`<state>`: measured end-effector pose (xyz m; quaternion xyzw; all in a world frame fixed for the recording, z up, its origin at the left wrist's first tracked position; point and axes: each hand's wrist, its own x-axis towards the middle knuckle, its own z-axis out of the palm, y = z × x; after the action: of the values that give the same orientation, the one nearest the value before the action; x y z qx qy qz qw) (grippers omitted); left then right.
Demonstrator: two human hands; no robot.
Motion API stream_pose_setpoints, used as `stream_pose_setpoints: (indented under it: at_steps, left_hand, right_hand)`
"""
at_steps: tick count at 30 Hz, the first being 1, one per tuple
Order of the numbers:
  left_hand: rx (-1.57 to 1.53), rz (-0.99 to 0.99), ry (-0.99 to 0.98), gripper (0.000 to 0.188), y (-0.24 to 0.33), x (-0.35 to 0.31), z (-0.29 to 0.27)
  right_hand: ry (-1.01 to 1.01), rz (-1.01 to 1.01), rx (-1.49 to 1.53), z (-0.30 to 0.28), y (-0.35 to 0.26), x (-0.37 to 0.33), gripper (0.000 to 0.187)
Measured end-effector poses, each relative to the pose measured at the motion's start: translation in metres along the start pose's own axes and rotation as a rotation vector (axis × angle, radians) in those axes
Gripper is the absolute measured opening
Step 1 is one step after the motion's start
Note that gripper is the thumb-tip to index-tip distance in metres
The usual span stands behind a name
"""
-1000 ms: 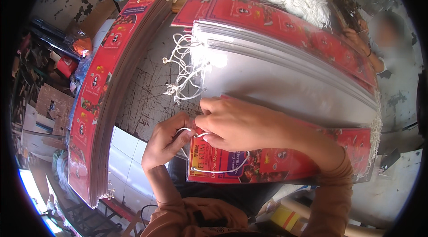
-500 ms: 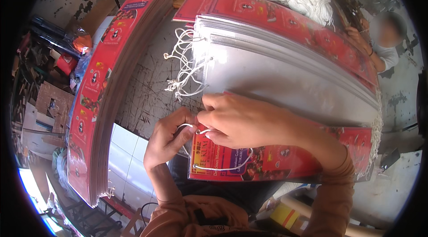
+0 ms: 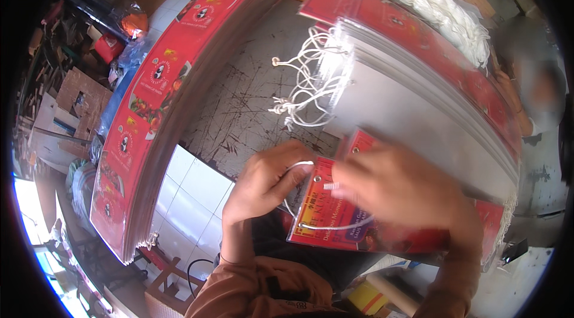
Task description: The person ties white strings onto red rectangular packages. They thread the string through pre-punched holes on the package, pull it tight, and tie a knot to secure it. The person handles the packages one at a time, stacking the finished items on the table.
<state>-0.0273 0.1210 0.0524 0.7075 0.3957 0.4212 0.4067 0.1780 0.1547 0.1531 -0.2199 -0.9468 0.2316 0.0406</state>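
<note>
Head view, only view. Grey, heavily scratched work surface point(image 3: 233, 100), its bare middle open between stacks. Long red printed sheet with glossy plastic covering point(image 3: 382, 237) lies by the surface's near edge, its short left end close to the person's lap. Thin white cord point(image 3: 335, 228) emerges at the lower part of that short end and bows across the printed face; another length loops outside the end, up to the left hand point(image 3: 266, 177).

Left hand: fingers curled, thumb and forefinger closed together on the cord, just beside the small round metal eyelet point(image 3: 317, 179) near the sheet's upper left corner. Right hand point(image 3: 397, 183): over the sheet, motion-blurred, fingers partly bent; a short white cord tip shows at its fingertips. Cannot tell how firmly, or whether, it grips.

Around them: tall, narrow stack of red printed sheets point(image 3: 158, 73) along the surface's left edge. Stack of sheets with pale grey backs point(image 3: 418, 109) toward the right edge, knotted white cord loops point(image 3: 311, 79) hanging off its left end. Behind that, more red sheets point(image 3: 412, 25); near the far right corner, thick skein of white cord point(image 3: 442, 19). Co-worker's forearm point(image 3: 514, 97) beyond the right edge, blurred.
</note>
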Motion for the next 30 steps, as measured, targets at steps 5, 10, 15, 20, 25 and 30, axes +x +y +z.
stream_pose_setpoints:
  at_steps: [5,10,15,20,25,30]
  left_hand:
    - [0.0,-0.001,-0.007,0.012,0.001,0.002,0.004]
    - [-0.009,0.005,0.024,0.014,0.002,-0.001,0.004]
    - [-0.01,-0.007,0.015,0.012,0.004,-0.001,0.002]
    - [-0.018,-0.001,0.007,0.014,0.005,-0.001,0.001]
    - [-0.008,-0.001,0.001,0.014,0.005,-0.001,0.001]
    - [-0.033,0.025,-0.003,0.015,0.002,-0.001,0.001]
  right_hand:
    - [0.014,-0.232,-0.236,0.033,-0.045,-0.012,0.014]
    - [-0.153,-0.194,-0.259,0.033,-0.049,-0.009,0.015]
    - [-0.097,-0.191,-0.222,0.031,-0.044,-0.002,0.019]
    - [-0.152,-0.216,-0.285,0.029,-0.045,-0.002,0.02]
    - [-0.089,-0.245,-0.366,0.043,-0.04,-0.002,0.022]
    - [-0.082,-0.21,-0.481,0.048,-0.049,0.005,0.019]
